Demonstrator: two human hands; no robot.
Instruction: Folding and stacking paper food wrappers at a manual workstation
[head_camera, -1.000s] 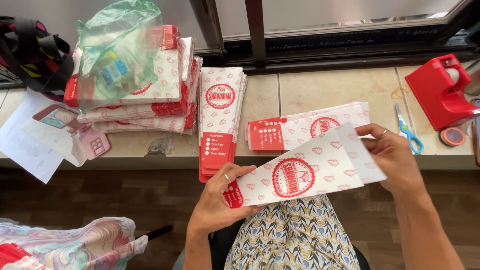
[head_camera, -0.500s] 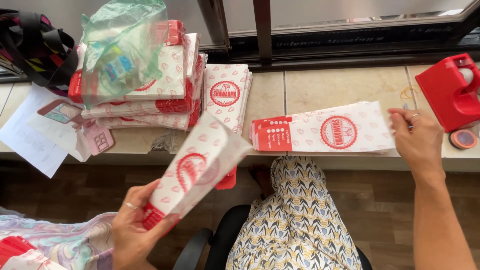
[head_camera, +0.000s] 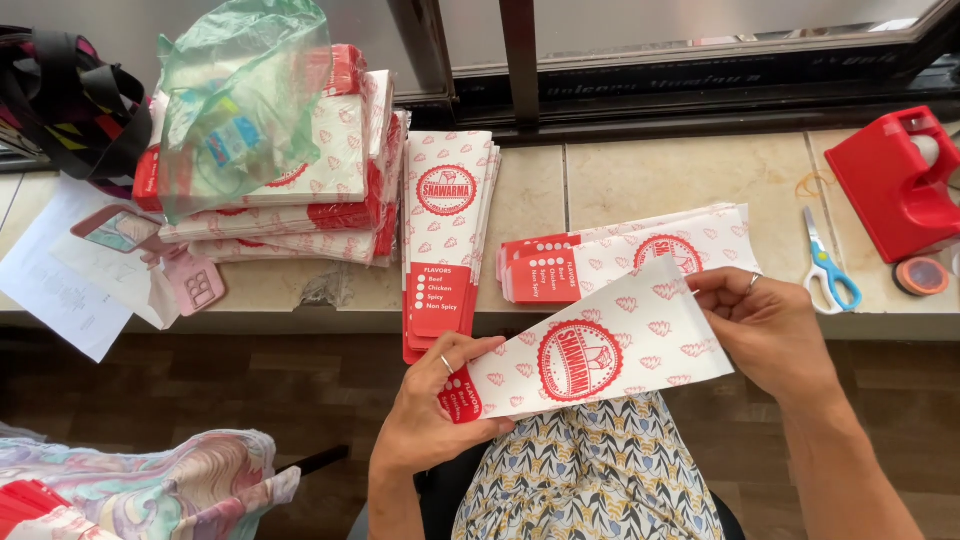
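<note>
Both my hands hold one flat white paper sleeve (head_camera: 590, 355) with red heart prints and a round red emblem, tilted over my lap. My left hand (head_camera: 430, 410) grips its red lower-left end; a ring shows on one finger. My right hand (head_camera: 770, 330) pinches its upper-right end. Just behind it, a small pile of the same sleeves (head_camera: 640, 255) lies sideways on the stone counter (head_camera: 620, 175). Another stack of sleeves (head_camera: 445, 230) lies lengthwise to the left, overhanging the counter's front edge.
A tall heap of sleeves (head_camera: 320, 190) under a green plastic bag (head_camera: 240, 90) sits at the left, beside papers (head_camera: 60, 290) and a dark bag (head_camera: 60, 100). Blue-handled scissors (head_camera: 825, 265), a red tape dispenser (head_camera: 895, 180) and a tape roll (head_camera: 920, 275) lie right. Patterned cloth (head_camera: 150, 490) is bottom left.
My left hand carried a sleeve down to the left while my right hand reached to the pile on the counter. Now both hands hold a sleeve in front of me again.
</note>
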